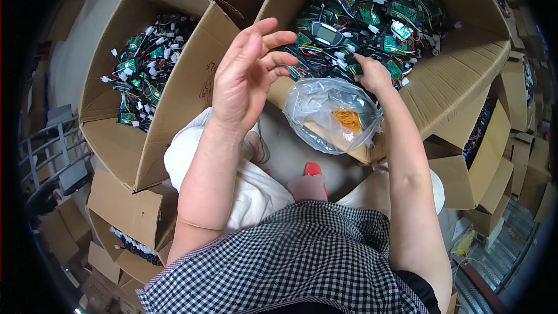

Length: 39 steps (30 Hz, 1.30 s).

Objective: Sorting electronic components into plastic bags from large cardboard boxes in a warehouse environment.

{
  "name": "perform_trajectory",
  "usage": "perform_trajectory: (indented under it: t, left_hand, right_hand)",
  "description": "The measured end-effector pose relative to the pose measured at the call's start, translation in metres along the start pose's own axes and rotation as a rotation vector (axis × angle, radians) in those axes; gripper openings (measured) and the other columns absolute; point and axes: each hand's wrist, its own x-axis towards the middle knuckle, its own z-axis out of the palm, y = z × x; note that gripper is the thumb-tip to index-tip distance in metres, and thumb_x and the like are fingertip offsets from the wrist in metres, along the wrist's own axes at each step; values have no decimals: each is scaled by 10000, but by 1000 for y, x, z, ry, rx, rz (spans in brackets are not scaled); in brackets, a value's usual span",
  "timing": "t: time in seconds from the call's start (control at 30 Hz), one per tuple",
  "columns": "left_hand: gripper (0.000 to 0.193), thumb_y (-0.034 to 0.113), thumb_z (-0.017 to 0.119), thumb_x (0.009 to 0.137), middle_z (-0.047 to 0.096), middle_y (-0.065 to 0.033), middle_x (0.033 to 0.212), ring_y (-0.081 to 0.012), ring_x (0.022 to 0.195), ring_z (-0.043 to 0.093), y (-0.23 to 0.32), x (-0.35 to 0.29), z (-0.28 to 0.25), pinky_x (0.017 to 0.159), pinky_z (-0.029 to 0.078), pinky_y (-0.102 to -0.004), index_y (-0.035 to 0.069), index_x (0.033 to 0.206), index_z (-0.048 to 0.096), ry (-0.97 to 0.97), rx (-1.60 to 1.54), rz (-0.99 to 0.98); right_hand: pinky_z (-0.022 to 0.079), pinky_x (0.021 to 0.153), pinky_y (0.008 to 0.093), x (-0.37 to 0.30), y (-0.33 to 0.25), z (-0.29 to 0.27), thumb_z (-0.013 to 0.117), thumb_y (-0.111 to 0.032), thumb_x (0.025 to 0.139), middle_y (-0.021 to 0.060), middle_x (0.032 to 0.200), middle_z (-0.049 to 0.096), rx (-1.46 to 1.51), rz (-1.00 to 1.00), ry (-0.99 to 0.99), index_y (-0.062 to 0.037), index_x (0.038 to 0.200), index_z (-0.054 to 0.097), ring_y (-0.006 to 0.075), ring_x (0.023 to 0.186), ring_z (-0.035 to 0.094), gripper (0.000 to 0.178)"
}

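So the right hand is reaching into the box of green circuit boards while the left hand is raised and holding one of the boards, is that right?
Not quite. The head view shows the left hand raised with fingers spread and nothing in it. The rest stands: the right hand is reaching into the cardboard box of green circuit boards, just above a clear plastic bag with orange rubber bands.

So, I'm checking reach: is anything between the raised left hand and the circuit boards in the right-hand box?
Nothing visible. The left hand hangs open in the air beside the box's flap; the right hand already rests on the circuit boards, above the plastic bag.
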Motion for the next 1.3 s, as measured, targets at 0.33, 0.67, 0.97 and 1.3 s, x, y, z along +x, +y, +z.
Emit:
perform_trajectory:
  t: [0.33, 0.67, 0.97, 1.3]
  left_hand:
    - [387, 252, 522, 918, 612, -99, 1050, -110, 832, 602, -25, -1, 23, 742, 452, -241, 17, 1219, 459, -37, 344, -81]
    - [922, 348, 746, 747, 401, -127, 1289, -217, 1139, 447, -77, -26, 51, 955, 374, -323, 53, 1398, 163, -292, 516, -20]
    - [563, 249, 597, 880, 577, -115, 1109, -128, 664, 547, -48, -8, 37, 502, 403, -235, 87, 1307, 268, 117, 256, -201]
    - [554, 345, 551, 910, 621, -97, 1011, -91, 709, 568, -39, 6, 22, 591, 467, -234, 92, 1356, 343, 98, 280, -225]
  right_hand:
    - [476, 717, 318, -68, 18, -93, 706, -103, 701, 126, 882, 626, 495, 103, 518, -13, 943, 630, 251, 790, 613, 269]
    - [488, 740, 239, -125, -90, -134, 649, -199, 857, 73, 992, 617, 1570, -198, -113, 29, 1162, 538, 110, 824, 591, 397]
    - [470, 811, 448, -24, 18, 1, 656, -372, 780, 204, 984, 626, 63, 423, 414, -17, 1028, 584, 358, 936, 597, 439]
    - [491, 623, 430, -60, 29, -47, 587, -258, 830, 190, 740, 647, 211, 580, 637, -10, 880, 614, 349, 675, 638, 255]
